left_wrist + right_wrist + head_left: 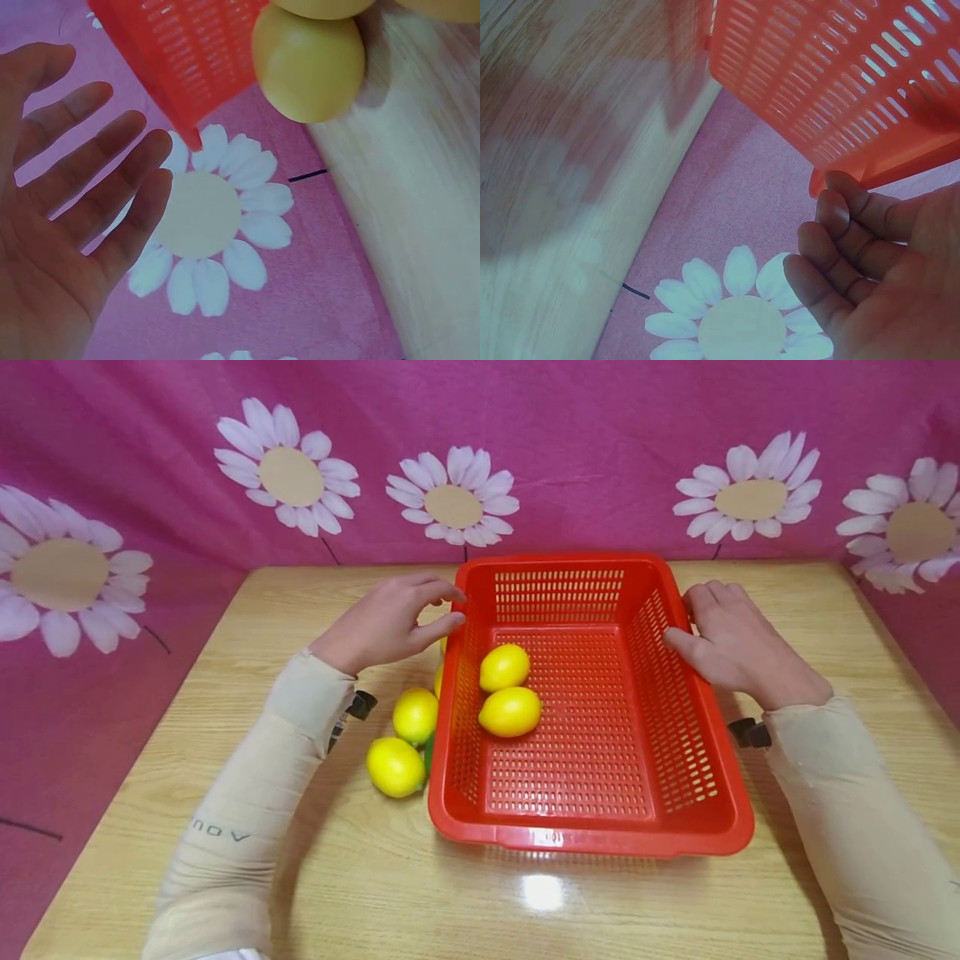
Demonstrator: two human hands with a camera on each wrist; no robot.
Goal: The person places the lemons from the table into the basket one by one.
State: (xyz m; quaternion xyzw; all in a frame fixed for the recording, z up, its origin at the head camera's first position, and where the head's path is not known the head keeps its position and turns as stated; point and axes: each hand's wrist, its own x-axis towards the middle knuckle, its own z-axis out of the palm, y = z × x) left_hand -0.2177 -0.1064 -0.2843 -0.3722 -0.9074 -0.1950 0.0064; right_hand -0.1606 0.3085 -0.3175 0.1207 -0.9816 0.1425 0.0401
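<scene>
A red perforated plastic basket is in front of me in the head view. Two yellow lemons lie inside, against its left side. My left hand is at the basket's left rim with fingers loosely bent; in the left wrist view its fingers are spread and hold nothing. At the right rim, my right hand grips the basket, thumb over the inner side and fingers outside. More lemons sit on the table along the basket's left side, some partly hidden by it.
The basket and lemons are on a light wood table. Something green peeks out beside the basket's left wall, mostly hidden. Behind the table hangs a pink cloth with white flowers.
</scene>
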